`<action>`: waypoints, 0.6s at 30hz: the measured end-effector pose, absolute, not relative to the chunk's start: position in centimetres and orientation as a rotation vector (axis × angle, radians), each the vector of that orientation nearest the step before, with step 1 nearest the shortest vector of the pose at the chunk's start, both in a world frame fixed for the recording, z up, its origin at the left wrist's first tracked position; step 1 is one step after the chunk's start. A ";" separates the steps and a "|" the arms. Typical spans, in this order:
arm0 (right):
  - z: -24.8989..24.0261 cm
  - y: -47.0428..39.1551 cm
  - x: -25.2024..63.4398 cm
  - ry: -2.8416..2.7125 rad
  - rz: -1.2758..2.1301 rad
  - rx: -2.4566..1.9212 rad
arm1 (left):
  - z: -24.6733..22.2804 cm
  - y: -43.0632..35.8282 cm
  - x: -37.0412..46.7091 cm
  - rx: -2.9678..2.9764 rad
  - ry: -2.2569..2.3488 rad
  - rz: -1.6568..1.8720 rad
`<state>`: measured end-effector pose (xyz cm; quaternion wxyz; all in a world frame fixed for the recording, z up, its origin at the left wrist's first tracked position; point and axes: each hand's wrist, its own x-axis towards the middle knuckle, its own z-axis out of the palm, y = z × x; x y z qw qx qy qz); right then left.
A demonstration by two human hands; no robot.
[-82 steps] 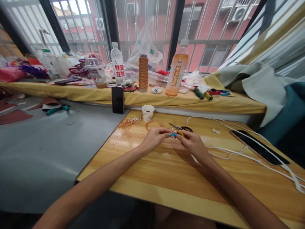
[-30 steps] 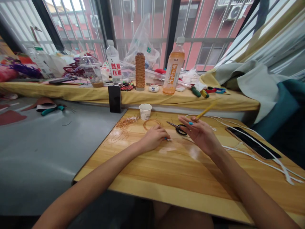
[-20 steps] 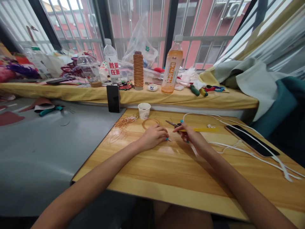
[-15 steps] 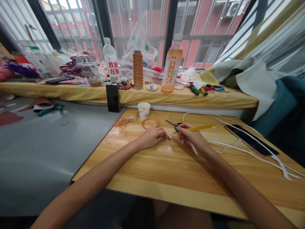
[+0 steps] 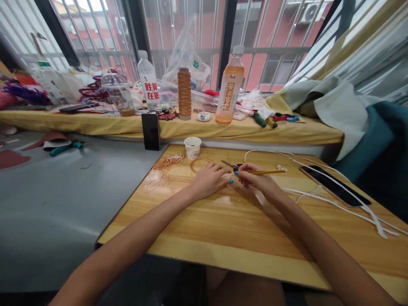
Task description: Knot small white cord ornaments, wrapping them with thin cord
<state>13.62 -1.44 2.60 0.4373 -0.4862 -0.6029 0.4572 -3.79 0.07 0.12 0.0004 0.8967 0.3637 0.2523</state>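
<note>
My right hand (image 5: 257, 178) is closed around a slim yellow pointed tool (image 5: 269, 171), its rear end sticking out to the right and its thin tip aimed at my left hand. My left hand (image 5: 211, 180) lies low over the wooden table, palm down, with thumb and fingers apart. Close to its fingertips the surface is partly hidden, and I cannot make out any small piece there. Scissors (image 5: 230, 165) lie just beyond both hands, their handles partly covered by my right hand. A coil of thin orange-brown cord (image 5: 196, 163) rests behind my left hand.
A paper cup (image 5: 192, 148) and a tangle of thin cord (image 5: 167, 162) stand at the table's back left. White cords (image 5: 334, 202) cross a phone (image 5: 334, 185) on the right. A thread spool (image 5: 184, 93) and an orange drink bottle (image 5: 230, 87) stand on the sill.
My left hand has shifted slightly right and its pinched fingers have spread. The yellow tool has turned and now shows its narrow side. A small white knot behind it has come into view.
</note>
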 end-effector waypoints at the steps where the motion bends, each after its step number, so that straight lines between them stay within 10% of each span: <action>1: 2.8 -1.5 13.8 -1.506 1.136 -1.187 | 0.1 0.2 -3.6 2.838 1.137 0.770; 18: 0.7 -1.7 12.5 -1.287 1.039 -1.185 | -0.3 0.6 -4.9 2.725 0.904 0.732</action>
